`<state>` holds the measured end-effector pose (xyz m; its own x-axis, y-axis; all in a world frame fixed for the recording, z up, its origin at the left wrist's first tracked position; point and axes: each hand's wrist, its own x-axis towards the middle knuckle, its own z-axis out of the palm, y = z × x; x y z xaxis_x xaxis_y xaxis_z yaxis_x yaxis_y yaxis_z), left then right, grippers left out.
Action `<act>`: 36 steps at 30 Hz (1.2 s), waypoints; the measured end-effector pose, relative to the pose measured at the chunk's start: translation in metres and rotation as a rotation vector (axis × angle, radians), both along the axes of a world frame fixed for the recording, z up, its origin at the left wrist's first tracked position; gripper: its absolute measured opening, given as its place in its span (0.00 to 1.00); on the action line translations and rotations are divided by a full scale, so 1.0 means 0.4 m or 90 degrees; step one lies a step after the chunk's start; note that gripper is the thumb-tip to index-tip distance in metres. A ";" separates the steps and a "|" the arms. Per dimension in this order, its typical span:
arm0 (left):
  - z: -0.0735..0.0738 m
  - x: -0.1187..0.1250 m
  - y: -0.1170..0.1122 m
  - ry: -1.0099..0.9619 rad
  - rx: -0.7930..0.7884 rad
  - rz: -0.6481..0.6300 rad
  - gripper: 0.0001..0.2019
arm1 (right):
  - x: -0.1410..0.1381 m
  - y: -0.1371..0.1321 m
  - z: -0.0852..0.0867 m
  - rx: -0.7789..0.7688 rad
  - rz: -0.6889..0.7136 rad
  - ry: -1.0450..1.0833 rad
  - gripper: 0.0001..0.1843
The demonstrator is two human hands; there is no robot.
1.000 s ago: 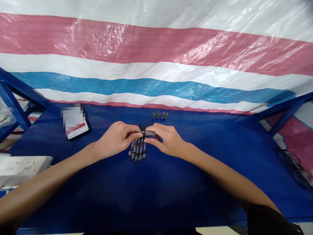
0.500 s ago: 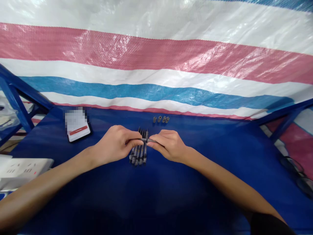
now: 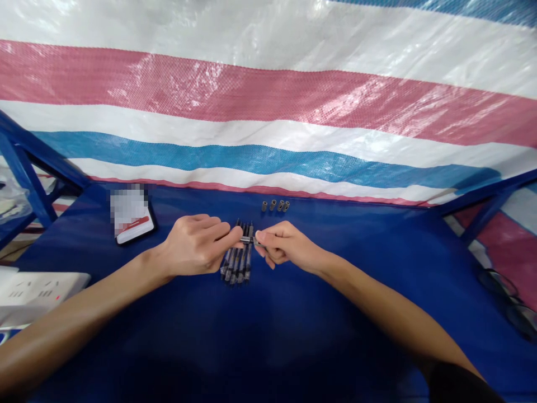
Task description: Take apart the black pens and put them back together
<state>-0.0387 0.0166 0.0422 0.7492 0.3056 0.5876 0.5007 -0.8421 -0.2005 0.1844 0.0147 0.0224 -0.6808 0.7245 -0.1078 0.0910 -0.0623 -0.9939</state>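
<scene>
Two hands: fingers clamped on a pen part from both sides, pens just under the fingers, four metal sleeves beyond.

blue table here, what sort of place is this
Probably a makeshift assembly bench: a blue-covered table against a striped plastic tarp, a power strip at its edge, and a neat row of pens near small metal tubes.

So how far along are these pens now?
Looks done: the dark pens lie side by side in a row. In hand: the left hand and right hand pinch a small metal piece. Remaining: four small metal tubes beyond the row.
</scene>
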 end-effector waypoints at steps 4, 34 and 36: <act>0.003 0.005 0.003 0.014 -0.178 0.041 0.15 | 0.002 -0.001 -0.006 -0.013 0.014 -0.027 0.23; 0.019 -0.015 0.012 0.051 -0.119 0.015 0.13 | 0.012 0.010 0.013 -0.139 0.033 0.046 0.19; 0.024 -0.018 0.014 0.056 -0.008 -0.018 0.08 | 0.012 0.013 0.010 -0.207 0.058 0.075 0.18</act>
<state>-0.0460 0.0223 0.0517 0.8065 0.2899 0.5153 0.4570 -0.8586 -0.2322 0.1894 0.0198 0.0265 -0.7624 0.6012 -0.2394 -0.0035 -0.3738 -0.9275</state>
